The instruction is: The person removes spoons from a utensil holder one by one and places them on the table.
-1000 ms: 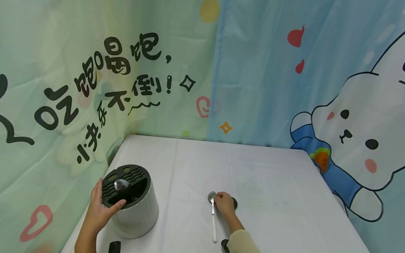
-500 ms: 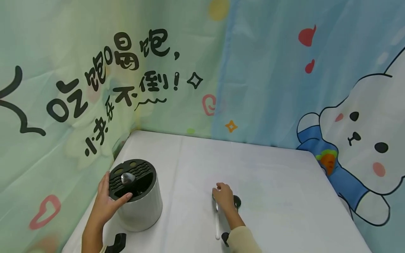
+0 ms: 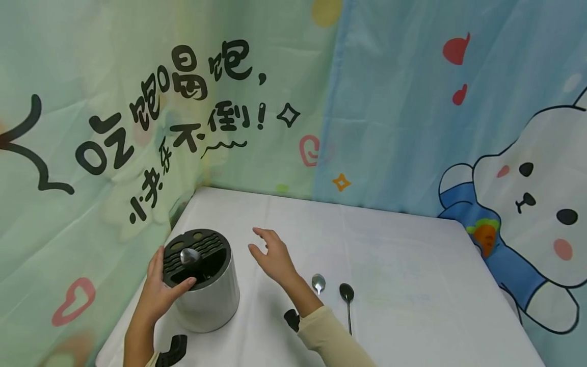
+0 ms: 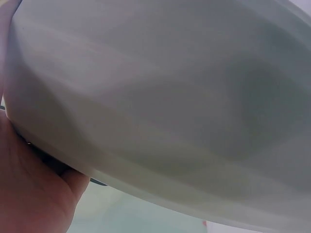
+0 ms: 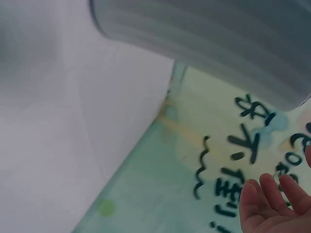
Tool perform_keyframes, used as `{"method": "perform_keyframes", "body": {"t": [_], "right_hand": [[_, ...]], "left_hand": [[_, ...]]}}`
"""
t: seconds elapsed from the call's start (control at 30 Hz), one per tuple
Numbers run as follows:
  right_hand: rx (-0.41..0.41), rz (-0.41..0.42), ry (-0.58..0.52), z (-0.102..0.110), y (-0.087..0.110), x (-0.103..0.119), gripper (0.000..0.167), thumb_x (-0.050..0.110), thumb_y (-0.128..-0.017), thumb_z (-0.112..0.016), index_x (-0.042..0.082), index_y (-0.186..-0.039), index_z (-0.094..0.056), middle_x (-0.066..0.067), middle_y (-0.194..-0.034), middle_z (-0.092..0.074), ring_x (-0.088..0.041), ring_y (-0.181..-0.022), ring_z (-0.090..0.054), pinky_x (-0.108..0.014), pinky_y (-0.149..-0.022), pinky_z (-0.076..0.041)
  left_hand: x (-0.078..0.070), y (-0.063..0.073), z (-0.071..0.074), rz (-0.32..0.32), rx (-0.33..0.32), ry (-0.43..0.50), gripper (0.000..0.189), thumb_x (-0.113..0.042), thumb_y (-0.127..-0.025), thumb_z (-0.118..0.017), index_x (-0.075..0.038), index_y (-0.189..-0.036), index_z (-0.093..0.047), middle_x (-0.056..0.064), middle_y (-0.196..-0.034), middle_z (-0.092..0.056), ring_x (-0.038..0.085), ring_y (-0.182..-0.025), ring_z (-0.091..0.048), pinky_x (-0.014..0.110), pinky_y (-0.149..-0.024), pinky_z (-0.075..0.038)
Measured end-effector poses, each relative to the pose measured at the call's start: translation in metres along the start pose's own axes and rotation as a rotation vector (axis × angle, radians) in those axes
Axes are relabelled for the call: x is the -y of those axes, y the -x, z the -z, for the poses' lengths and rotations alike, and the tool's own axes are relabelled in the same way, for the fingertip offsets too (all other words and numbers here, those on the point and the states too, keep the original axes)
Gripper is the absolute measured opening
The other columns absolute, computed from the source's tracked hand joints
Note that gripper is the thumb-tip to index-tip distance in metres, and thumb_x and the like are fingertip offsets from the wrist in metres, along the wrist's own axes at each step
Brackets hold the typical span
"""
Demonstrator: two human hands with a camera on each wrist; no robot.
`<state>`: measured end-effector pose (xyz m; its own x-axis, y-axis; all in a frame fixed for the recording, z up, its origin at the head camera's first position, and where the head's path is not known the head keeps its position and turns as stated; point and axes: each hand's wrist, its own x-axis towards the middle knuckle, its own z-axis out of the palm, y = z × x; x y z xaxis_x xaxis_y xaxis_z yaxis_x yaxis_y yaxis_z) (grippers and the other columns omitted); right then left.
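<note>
A white cylindrical utensil holder (image 3: 208,308) with a black slotted lid stands at the left of the table. My left hand (image 3: 158,295) grips its upper left side, thumb over the near rim. Up from the lid pokes the bowl of a metal spoon (image 3: 189,256). To the holder's right, my right hand (image 3: 275,257) is raised with fingers spread and holds nothing. Two spoons lie on the table: a silver one (image 3: 318,283), its handle hidden behind my right forearm, and a black one (image 3: 346,292). The holder's wall (image 4: 160,97) fills most of the left wrist view.
A white cloth covers the table (image 3: 403,285). Printed curtains (image 3: 385,112) hang along its back and left side. Black wrist straps (image 3: 171,351) show at both sleeves.
My right hand has left the silver spoon and moved left and away from me, toward the holder, with its fingers opening. The left hand keeps its grip. The head view has shifted slightly.
</note>
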<state>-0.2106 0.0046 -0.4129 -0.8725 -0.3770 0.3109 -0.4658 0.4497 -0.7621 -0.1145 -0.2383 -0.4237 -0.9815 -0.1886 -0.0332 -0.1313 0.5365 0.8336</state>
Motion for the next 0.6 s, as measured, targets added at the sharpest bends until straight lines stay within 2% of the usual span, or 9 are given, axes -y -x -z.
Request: {"method": "perform_keyframes", "body": {"t": [0.27, 0.6], "right_hand": [[0.128, 0.062, -0.049, -0.01, -0.009, 0.035, 0.044, 0.02, -0.09, -0.055, 0.004, -0.13, -0.047, -0.014, -0.13, -0.05, -0.026, -0.122, -0.046, -0.041, -0.093, -0.044], [0.284, 0.078, -0.05, -0.024, -0.006, 0.062, 0.048, 0.027, -0.091, -0.054, 0.009, -0.134, -0.044, -0.008, -0.135, -0.046, -0.022, -0.121, -0.048, -0.034, -0.096, -0.044]], "left_hand": [[0.0, 0.0, 0.001, 0.012, -0.013, -0.007, 0.105, -0.031, -0.076, -0.068, -0.005, -0.146, 0.005, 0.026, -0.149, 0.0, 0.048, -0.134, -0.011, 0.065, -0.102, -0.018], [-0.002, 0.001, -0.001, 0.009, -0.012, -0.005, 0.104, -0.031, -0.077, -0.067, -0.002, -0.146, 0.005, 0.028, -0.148, -0.001, 0.048, -0.133, -0.011, 0.065, -0.101, -0.02]]}}
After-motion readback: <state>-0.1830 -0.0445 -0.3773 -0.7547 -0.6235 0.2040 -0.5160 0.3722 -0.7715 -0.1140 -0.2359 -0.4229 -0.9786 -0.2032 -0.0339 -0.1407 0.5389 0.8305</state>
